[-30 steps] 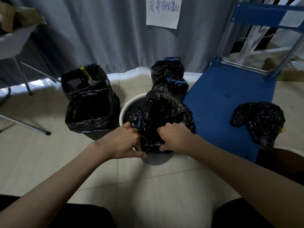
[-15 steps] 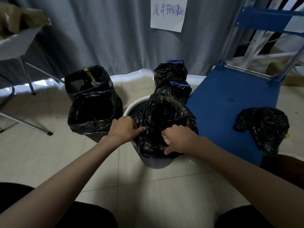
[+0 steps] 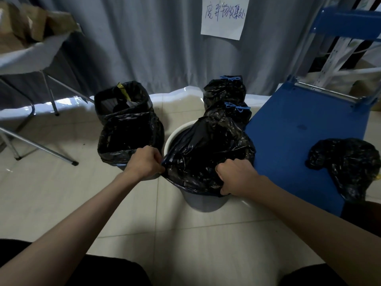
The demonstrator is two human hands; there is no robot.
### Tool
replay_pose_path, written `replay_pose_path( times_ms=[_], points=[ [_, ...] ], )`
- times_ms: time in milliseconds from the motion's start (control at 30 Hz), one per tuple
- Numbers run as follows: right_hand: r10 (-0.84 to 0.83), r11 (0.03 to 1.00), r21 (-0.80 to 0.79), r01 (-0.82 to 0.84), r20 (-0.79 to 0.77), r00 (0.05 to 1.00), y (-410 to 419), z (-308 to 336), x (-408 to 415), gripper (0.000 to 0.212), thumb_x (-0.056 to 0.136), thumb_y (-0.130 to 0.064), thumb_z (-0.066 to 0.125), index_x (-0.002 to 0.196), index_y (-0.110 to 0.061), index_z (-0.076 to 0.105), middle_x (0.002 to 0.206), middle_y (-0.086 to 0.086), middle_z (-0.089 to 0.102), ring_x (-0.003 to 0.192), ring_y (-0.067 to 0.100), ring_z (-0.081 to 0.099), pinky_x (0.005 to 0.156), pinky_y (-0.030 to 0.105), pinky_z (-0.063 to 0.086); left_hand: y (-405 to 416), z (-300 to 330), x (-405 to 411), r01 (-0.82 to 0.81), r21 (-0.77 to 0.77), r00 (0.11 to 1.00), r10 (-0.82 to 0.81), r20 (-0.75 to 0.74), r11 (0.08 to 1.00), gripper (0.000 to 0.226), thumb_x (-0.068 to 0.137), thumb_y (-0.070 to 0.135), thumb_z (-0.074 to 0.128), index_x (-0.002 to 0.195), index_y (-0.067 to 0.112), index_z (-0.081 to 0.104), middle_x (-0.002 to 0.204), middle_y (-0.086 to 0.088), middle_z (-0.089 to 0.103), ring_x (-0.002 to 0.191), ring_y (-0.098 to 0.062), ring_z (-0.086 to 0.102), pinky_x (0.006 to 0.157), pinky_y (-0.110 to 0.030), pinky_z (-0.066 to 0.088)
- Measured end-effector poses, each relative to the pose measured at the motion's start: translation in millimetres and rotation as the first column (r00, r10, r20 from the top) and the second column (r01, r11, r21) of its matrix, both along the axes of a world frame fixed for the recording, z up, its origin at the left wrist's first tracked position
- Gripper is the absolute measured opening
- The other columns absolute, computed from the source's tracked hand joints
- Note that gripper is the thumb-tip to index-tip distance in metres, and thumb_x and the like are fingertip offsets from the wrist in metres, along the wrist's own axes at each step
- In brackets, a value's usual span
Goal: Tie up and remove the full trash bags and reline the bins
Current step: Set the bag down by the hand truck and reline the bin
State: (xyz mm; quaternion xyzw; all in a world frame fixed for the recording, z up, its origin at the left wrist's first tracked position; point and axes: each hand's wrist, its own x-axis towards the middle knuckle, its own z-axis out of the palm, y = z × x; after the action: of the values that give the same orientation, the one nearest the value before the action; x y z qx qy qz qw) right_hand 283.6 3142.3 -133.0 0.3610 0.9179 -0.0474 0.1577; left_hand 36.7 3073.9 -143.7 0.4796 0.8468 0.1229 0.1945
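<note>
— Fingers, status?
— Left hand (image 3: 144, 162) and right hand (image 3: 235, 176) both grip the black bag (image 3: 206, 153), fingers curled.
— Bag location?
— Draped over the white bin (image 3: 175, 133) on the floor.

- Trash bag (image 3: 208, 153) in the near bin: glossy black, blue drawstring edge.
- Near bin (image 3: 203, 204): grey wall, white rim.
- Two tied bags (image 3: 224, 89) behind it: black, blue ties.
- Platform cart (image 3: 299, 137): solid blue deck.
- Curtain (image 3: 144, 44): plain grey.
- Paper sign (image 3: 223, 16): white, blue handwriting.
- Floor tiles (image 3: 61, 199): pale beige.
</note>
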Motion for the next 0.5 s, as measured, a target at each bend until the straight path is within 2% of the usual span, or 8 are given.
replay_pose_path(
  times_ms=[167,300,400,500],
  points=[
    [-0.015,1.0,0.003,0.015,0.002,1.0,-1.9,-0.9,-0.8,0.029,0.081,-0.028,0.072,0.089,-0.019,0.046,0.088,0.0,0.05,0.083,0.022,0.053,0.07,0.032,0.039,-0.4,-9.0,-4.9,-0.071,0.008,0.997,0.071,-0.013,0.997,0.022,0.063,0.023,0.083,0.063,0.024,0.061,0.081,-0.004,0.071,0.082,-0.026,0.066,0.068,-0.029,0.045],
    [-0.004,1.0,-0.007,0.004,-0.047,0.999,-3.1,-2.5,3.9,0.027,0.083,-0.015,0.064,0.091,-0.02,0.039,0.088,-0.001,0.048,0.078,0.021,0.048,0.069,0.032,0.038,2.3,-16.8,-3.9,-0.109,0.039,0.994,0.109,0.001,0.993,0.02,0.069,0.02,0.079,0.064,0.022,0.06,0.086,-0.01,0.07,0.088,-0.032,0.065,0.068,-0.031,0.044],
    [-0.011,0.997,-0.072,0.005,-0.081,0.997,-0.6,-0.2,6.5,0.026,0.08,-0.016,0.067,0.092,-0.02,0.044,0.09,-0.001,0.053,0.08,0.021,0.052,0.069,0.033,0.038,7.1,-18.1,0.7,-0.066,0.05,0.998,0.066,0.0,0.997,0.012,0.072,0.011,0.07,0.079,0.017,0.062,0.092,-0.013,0.069,0.093,-0.036,0.063,0.072,-0.035,0.046],
    [-0.03,0.988,-0.156,0.009,-0.135,0.99,1.0,4.1,5.9,0.026,0.077,-0.024,0.07,0.096,-0.022,0.053,0.096,-0.004,0.054,0.086,0.02,0.054,0.071,0.033,0.037,14.2,-9.6,-1.4,-0.007,0.025,0.999,0.008,-0.038,1.0,0.026,0.075,0.008,0.067,0.096,0.019,0.06,0.098,-0.013,0.068,0.097,-0.038,0.062,0.078,-0.038,0.048]
  ],
)
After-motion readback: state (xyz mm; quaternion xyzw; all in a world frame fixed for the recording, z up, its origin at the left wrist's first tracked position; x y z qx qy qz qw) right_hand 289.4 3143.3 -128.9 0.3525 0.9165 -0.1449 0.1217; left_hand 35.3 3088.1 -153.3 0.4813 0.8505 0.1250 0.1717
